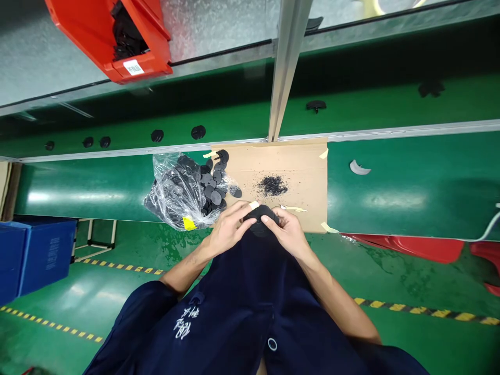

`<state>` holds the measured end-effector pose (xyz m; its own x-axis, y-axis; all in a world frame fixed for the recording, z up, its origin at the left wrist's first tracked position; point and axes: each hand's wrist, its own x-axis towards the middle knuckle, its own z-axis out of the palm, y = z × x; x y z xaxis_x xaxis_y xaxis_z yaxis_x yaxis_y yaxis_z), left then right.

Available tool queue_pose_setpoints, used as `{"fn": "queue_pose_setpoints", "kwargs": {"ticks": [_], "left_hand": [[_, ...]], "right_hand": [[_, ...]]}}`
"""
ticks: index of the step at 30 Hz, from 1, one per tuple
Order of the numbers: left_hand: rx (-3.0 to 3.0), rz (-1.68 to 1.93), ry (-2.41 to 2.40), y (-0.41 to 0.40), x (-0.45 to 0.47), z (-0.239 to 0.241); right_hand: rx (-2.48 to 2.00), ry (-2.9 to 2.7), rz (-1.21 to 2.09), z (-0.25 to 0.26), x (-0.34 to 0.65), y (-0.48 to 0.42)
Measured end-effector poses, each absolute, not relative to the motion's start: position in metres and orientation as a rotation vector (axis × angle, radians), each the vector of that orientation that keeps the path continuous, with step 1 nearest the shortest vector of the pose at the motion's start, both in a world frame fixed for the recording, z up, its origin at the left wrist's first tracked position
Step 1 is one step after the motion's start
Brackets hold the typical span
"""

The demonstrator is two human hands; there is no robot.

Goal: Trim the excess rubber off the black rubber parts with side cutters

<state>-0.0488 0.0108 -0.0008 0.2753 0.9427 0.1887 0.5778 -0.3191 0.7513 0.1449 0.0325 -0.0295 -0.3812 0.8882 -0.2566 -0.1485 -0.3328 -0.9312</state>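
Note:
Both my hands grip one round black rubber part [261, 221] at the near edge of the bench. My left hand [228, 229] pinches its left side, a strip of tape on one fingertip. My right hand [287, 232] closes on its right side, and a thin pale tool shows near its fingers. Just left of my hands a clear plastic bag [177, 190] spills several flat black discs [213, 182]. The hands work over a taped-down cardboard sheet [300, 166] that carries a small heap of black trimmings [272, 185].
A green conveyor belt [234, 120] behind the bench carries several black parts [198, 132]. An aluminium post [285, 67] rises at centre. A red bin [113, 39] sits on the upper shelf, a blue crate [35, 252] stands low left, and red trays [414, 247] lie under the bench at right.

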Motion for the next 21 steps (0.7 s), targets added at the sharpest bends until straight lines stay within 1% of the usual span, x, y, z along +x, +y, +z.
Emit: {"fn": "queue_pose_setpoints", "kwargs": {"ticks": [3,6,9,12,17,21], "left_hand": [[1.979,0.907,1.385,0.01,-0.044,0.0],[1.9,0.984,1.43,0.013,-0.04,0.003],[1.887,1.053,1.317,0.018,-0.037,0.008],[1.959,1.146,1.198,0.02,-0.035,0.015],[2.104,1.171,1.111,0.019,-0.033,0.026],[2.137,1.183,0.974,0.022,-0.029,0.032]], "right_hand": [[-1.087,-1.24,1.677,-0.031,0.146,0.031],[-1.104,-1.333,1.449,-0.031,0.148,0.026],[-1.071,-1.451,1.175,-0.03,0.15,0.021],[-0.953,-1.567,0.976,-0.024,0.155,0.02],[-0.811,-1.741,0.847,-0.012,0.164,0.023],[-0.728,-1.757,0.775,-0.011,0.167,0.022]]}}
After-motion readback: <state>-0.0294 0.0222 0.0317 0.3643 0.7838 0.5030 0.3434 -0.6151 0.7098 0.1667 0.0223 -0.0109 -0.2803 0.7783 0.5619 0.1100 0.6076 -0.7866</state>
